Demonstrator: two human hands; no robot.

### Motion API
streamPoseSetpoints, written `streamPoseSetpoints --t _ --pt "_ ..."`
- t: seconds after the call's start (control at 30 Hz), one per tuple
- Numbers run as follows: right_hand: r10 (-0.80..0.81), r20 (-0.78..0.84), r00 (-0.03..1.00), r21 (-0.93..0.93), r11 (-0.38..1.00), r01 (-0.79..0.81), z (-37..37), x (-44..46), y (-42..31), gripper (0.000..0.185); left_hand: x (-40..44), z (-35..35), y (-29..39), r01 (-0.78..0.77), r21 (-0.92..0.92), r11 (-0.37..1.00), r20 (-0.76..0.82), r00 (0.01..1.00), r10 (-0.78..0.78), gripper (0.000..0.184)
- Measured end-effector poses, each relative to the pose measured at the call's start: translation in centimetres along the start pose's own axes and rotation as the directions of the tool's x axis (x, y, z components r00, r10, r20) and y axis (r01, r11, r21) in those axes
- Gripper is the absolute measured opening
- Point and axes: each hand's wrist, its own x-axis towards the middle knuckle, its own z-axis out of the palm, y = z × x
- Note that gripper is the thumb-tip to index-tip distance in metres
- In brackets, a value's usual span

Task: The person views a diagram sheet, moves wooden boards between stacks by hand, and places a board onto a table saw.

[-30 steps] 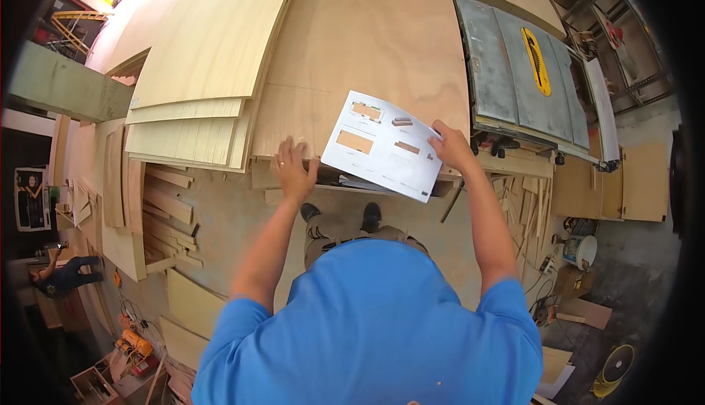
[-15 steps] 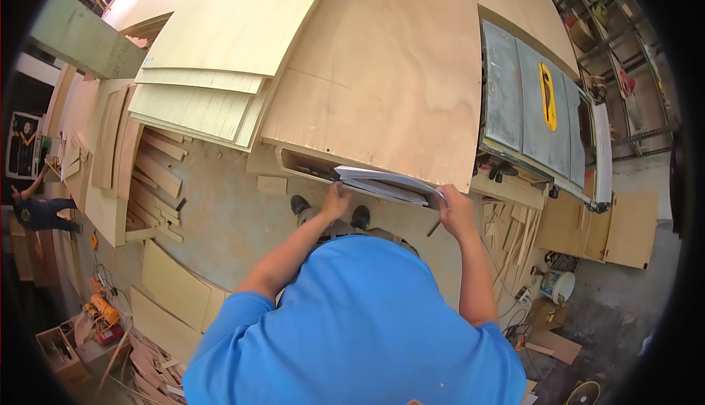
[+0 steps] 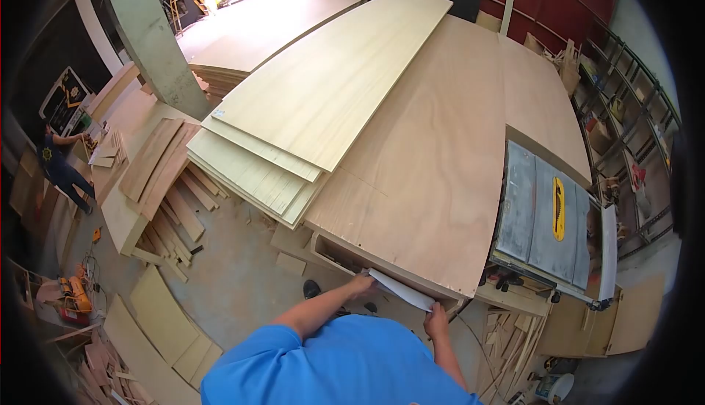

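Observation:
White sheets of paper (image 3: 402, 292) are held at the front edge of the workbench, by an open compartment (image 3: 334, 252) under its plywood top. My left hand (image 3: 360, 283) grips the left end of the sheets, its fingertips partly hidden. At their right end, my right hand (image 3: 436, 319) has its fingers closed on the corner. The plywood worktop (image 3: 411, 177) stretches away just beyond both hands.
Pale plywood sheets (image 3: 316, 104) are stacked on the bench's left side. A table saw (image 3: 540, 218) with a yellow insert adjoins it on the right. Wood offcuts (image 3: 180, 218) lie at left. A co-worker (image 3: 62, 159) stands at a far-left bench.
My view has tilted up and turned, so the bench sits lower and more of the room shows. Both hands still hold the paper; the thin stick by my right hand no longer shows.

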Motion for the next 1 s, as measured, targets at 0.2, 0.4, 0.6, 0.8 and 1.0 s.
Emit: streamPoseSetpoints --t 0.2,0.4,0.6,0.8,1.0 --pt "0.028 0.089 0.996 -0.055 0.998 -0.023 0.1 1.2 -0.3 0.019 -3.1 -4.0 -1.9 0.041 -0.085 0.996 -0.04 0.998 -0.045 0.054" --pt "-0.099 -0.011 0.995 -0.09 0.991 0.097 0.1 4.0 -1.4 0.019 -5.4 -8.6 -3.6 -0.021 -0.353 0.935 -0.195 0.98 -0.051 0.053" --pt "0.101 0.286 0.953 -0.206 0.978 -0.042 0.7 5.5 -2.6 0.024 -6.4 -14.7 -10.0 -0.037 0.235 0.971 -0.398 0.908 0.131 0.041" --pt "0.168 0.196 0.966 -0.324 0.941 -0.098 3.0 5.2 -2.1 0.028 -13.0 -18.7 -15.9 0.16 0.592 0.79 -0.474 0.862 0.18 0.048" --pt "0.118 0.307 0.944 -0.405 0.914 0.017 -1.8 6.6 -13.0 0.04 -16.0 -21.5 -19.8 0.305 0.4 0.864 -0.601 0.799 -0.003 0.05"
